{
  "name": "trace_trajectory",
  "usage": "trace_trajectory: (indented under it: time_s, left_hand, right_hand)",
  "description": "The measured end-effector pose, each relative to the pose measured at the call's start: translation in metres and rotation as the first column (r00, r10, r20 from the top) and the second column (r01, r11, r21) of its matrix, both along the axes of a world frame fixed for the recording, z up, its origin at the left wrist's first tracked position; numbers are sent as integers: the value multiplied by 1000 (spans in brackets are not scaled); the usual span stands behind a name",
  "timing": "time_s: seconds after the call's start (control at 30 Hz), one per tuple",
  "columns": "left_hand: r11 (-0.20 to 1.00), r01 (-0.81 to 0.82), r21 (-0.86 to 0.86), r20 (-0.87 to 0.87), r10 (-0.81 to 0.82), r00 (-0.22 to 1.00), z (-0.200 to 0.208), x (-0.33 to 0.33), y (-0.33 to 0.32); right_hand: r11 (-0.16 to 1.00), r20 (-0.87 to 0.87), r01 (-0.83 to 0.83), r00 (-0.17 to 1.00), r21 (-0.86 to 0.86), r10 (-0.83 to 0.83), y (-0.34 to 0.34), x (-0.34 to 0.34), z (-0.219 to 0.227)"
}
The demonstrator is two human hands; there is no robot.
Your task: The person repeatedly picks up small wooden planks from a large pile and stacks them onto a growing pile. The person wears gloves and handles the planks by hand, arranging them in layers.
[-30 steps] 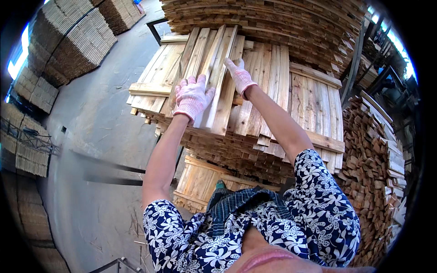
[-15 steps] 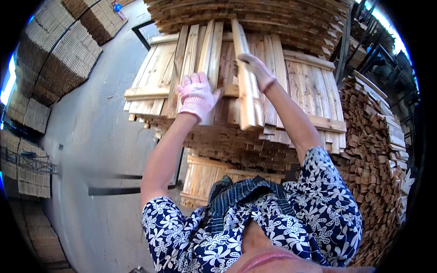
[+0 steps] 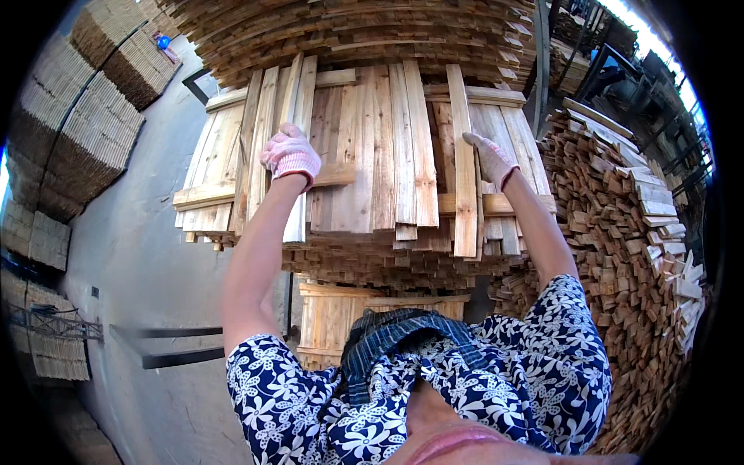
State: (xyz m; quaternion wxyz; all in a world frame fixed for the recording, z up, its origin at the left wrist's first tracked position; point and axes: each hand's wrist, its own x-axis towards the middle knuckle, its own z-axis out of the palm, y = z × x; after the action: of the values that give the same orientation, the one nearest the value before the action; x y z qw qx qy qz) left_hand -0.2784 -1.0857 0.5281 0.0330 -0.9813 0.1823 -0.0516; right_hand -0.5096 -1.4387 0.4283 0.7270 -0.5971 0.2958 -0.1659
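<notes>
Long pale wooden boards lie side by side over a stack of sawn timber in front of me. My left hand [image 3: 291,153], in a pinkish knit glove, is closed with curled fingers on a narrow board [image 3: 304,101] in the left group. To the right, my gloved right hand [image 3: 493,161] grips the right edge of another board [image 3: 465,194], its thumb on top and its other fingers mostly hidden. This board lies lengthwise away from me, across a wooden crosspiece [image 3: 496,204]. Between my hands, several flat boards [image 3: 380,155] lie close together.
A high timber stack [image 3: 364,39] rises behind the boards. Cut wood ends fill a big pile [image 3: 604,287] on the right. Grey floor [image 3: 163,263] with dark metal bars [image 3: 182,358] lies left, beyond it strapped wood stacks [image 3: 93,116]. A person in blue [image 3: 163,45] is far left.
My right hand has moved right with its board, setting it down apart from the middle boards. My left hand has shifted left, its spread fingers now curled. The whole view has shifted slightly.
</notes>
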Motion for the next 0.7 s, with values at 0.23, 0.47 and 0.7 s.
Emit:
trace_trajectory:
  time_s: [0.23,0.47,0.7]
  left_hand:
    - [1000,14,-20,-99,-16,995,-14,-4,-14]
    - [970,101,-222,-279,-162,946,-3,-10,-10]
    - [682,76,-728,-259,-376,890,-29,48,29]
  right_hand:
    - [694,-133,-54,989,-718,-60,25,51,-24]
    - [373,-319,-213,914,-903,-250,64,76,37]
    - [640,-148,-229,973,-733,179,189,174,64]
